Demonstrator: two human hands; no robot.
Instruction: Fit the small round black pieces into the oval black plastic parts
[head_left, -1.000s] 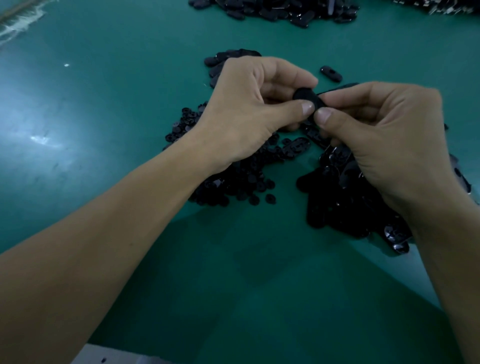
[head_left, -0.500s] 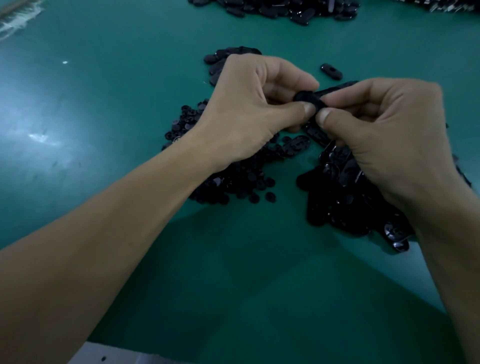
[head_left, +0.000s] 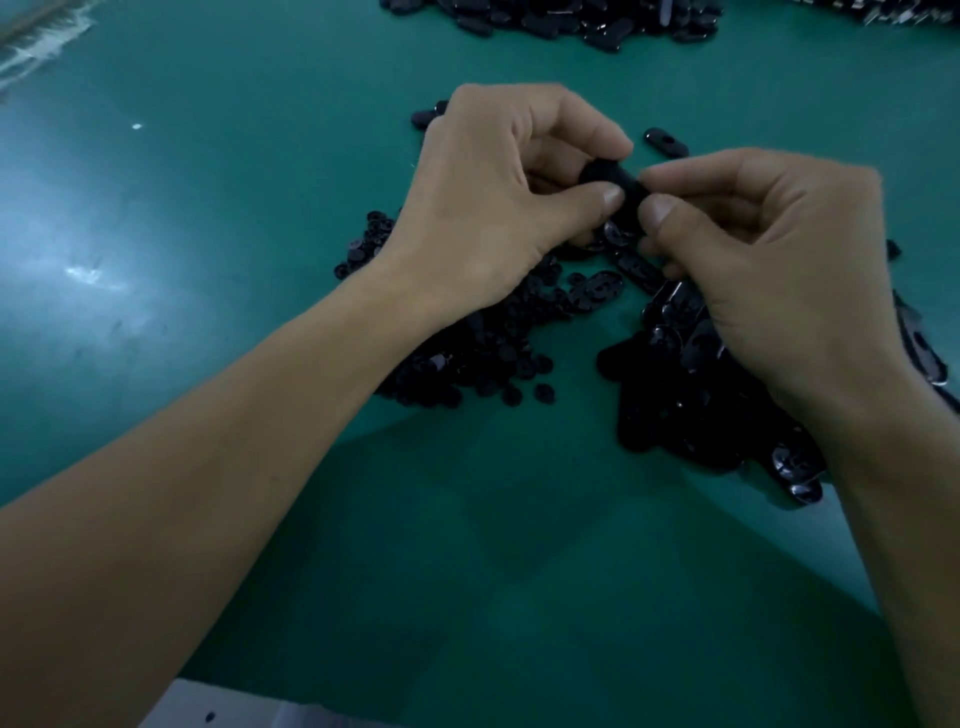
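1. Evidently, your left hand (head_left: 483, 208) and right hand (head_left: 769, 270) were close together above the green surface (head_left: 208, 208). Each grip was narrow, thumb against forefinger, pinching one oval part (head_left: 615, 184) held between them.
2. Whether a round piece sat in that part could not be told; your fingertips covered the seat.
3. The round pieces (head_left: 467, 358) lay heaped under your left wrist and the loose oval parts (head_left: 675, 395) under your right hand. A further heap (head_left: 561, 21) lay at the far edge.
4. Judgement: the press-in step was in hand. You would do well to back the part with your forefingers, press squarely with one thumb, and confirm a flush seat before release.
5. Risk: a skewed press could flick the piece away.
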